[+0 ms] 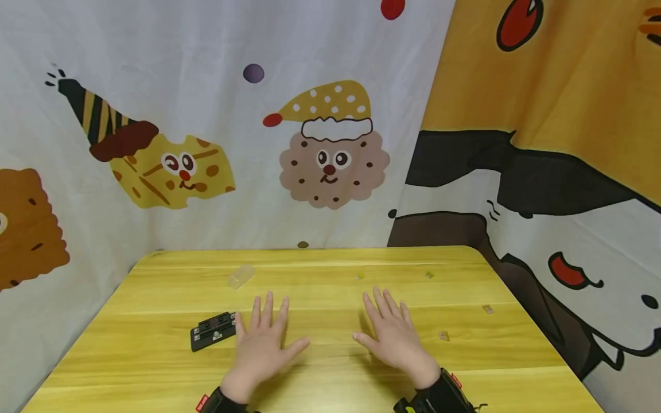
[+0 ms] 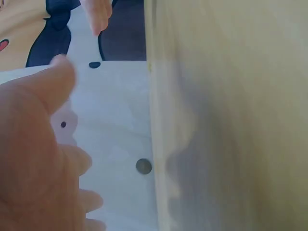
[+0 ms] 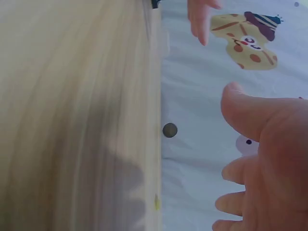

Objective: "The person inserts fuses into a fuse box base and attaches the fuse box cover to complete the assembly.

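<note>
My left hand (image 1: 262, 347) is held over the wooden table (image 1: 330, 321), its fingers spread and straight, with nothing in it. Just left of its little finger lies a black rectangular device (image 1: 213, 331) with a raised ridge and small light marks; its exact kind is unclear. Farther back sits a small clear plastic piece (image 1: 241, 276), box-like in shape. My right hand (image 1: 396, 339) is likewise spread and holds nothing. In the left wrist view the left palm (image 2: 33, 144) hovers above the tabletop, and the right wrist view shows the right palm (image 3: 284, 144) raised the same way.
Small see-through bits lie right of the right hand, among them one nearer piece (image 1: 443, 335) and one near the right edge (image 1: 488, 309). Two tiny ones, including a greenish bit (image 1: 430, 275), are farther back. A printed cloth (image 1: 206, 229) hangs behind the table.
</note>
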The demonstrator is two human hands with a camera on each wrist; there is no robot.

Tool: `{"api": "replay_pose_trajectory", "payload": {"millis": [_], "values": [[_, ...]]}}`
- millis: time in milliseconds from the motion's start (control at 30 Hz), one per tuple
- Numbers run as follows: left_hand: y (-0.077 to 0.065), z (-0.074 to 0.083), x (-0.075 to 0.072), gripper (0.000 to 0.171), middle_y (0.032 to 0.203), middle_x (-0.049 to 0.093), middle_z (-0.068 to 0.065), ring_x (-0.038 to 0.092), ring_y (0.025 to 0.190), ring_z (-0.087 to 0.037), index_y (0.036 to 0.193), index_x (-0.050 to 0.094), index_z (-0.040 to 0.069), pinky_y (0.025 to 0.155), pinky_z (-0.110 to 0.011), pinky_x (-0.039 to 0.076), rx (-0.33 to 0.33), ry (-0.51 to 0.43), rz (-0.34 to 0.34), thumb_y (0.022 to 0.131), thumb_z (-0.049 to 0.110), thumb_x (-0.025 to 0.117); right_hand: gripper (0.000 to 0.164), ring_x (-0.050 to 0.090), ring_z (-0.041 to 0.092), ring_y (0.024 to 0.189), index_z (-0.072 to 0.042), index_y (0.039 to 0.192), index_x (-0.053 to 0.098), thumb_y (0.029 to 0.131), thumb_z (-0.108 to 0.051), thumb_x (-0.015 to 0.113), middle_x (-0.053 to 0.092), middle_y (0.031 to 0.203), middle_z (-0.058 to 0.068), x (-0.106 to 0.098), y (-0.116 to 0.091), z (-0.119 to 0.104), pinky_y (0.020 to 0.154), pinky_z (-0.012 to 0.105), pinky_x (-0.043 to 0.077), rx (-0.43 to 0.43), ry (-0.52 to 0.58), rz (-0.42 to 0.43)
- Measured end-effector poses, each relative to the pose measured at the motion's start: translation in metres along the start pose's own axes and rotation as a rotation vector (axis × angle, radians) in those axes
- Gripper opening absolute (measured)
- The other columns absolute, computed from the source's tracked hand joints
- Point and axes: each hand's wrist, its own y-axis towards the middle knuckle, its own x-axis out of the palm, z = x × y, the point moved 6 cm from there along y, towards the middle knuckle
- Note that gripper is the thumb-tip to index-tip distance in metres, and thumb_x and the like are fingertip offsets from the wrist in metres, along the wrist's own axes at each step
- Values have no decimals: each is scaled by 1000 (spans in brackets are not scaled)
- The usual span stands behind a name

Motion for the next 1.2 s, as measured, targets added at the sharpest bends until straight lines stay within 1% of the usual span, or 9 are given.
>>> {"api": "replay_pose_trajectory", "payload": {"millis": [100, 167, 333, 467, 633, 800, 933, 1033, 1200], "values": [[-1, -9, -8, 94, 160, 16, -23, 8, 146, -46, 157, 28, 14, 109, -70, -3, 28, -1, 42, 85, 64, 64, 85, 16, 44, 145, -5, 155, 31, 91, -46, 69, 22, 159, 23, -3, 1, -3, 111, 66, 13, -39, 1, 33], [-3, -15, -14, 96, 158, 21, -27, 13, 145, -48, 156, 30, 11, 110, -68, 4, 47, 4, 77, 84, 59, 70, 85, 17, 42, 146, -5, 155, 31, 90, -45, 70, 24, 158, 22, -4, 2, -5, 112, 63, 14, -47, 4, 37], [-6, -35, -30, 100, 151, 33, -32, 26, 139, -51, 153, 34, 1, 109, -67, 15, 56, 6, 158, 78, 49, 80, 84, 26, 39, 144, -3, 153, 35, 89, -43, 73, 33, 155, 21, -3, 5, -9, 114, 57, 18, -79, 35, 47], [-8, -55, -41, 102, 143, 42, -34, 37, 133, -52, 148, 38, -7, 106, -68, 22, 47, 19, 178, 73, 44, 86, 81, 39, 37, 138, 0, 148, 42, 86, -39, 76, 45, 148, 19, -1, 11, -13, 112, 53, 26, -110, 63, 71], [-11, -82, -50, 98, 132, 50, -37, 47, 121, -53, 138, 44, -16, 101, -69, 30, 34, 24, 185, 69, 37, 90, 74, 50, 38, 127, 0, 144, 48, 86, -34, 78, 54, 139, 19, 2, 18, -20, 104, 53, 38, -112, 123, 82], [-10, -108, -55, 100, 125, 52, -40, 51, 113, -56, 135, 43, -19, 93, -63, 41, -16, -23, 126, 67, 35, 91, 71, 52, 38, 125, -2, 143, 49, 86, -32, 78, 56, 137, 18, 6, 26, -29, 101, 52, 42, -111, 167, 60], [-9, -125, -57, 101, 126, 50, -41, 49, 114, -57, 134, 43, -21, 93, -61, 42, -46, -44, 59, 65, 35, 92, 71, 52, 37, 125, -2, 143, 50, 86, -34, 78, 56, 137, 17, 12, 31, -36, 102, 52, 42, -118, 163, 42], [-9, -134, -59, 99, 124, 51, -41, 49, 112, -56, 132, 45, -21, 93, -61, 42, -47, -34, 24, 64, 34, 92, 71, 52, 36, 126, -3, 143, 50, 86, -36, 77, 56, 138, 16, 15, 34, -40, 102, 51, 41, -117, 161, 24], [-7, -142, -63, 94, 119, 55, -38, 53, 108, -53, 127, 51, -19, 91, -60, 44, -22, 25, -22, 61, 32, 94, 70, 52, 35, 126, -3, 142, 51, 87, -36, 77, 57, 137, 15, 20, 38, -46, 102, 49, 42, -137, 157, -3]]}}
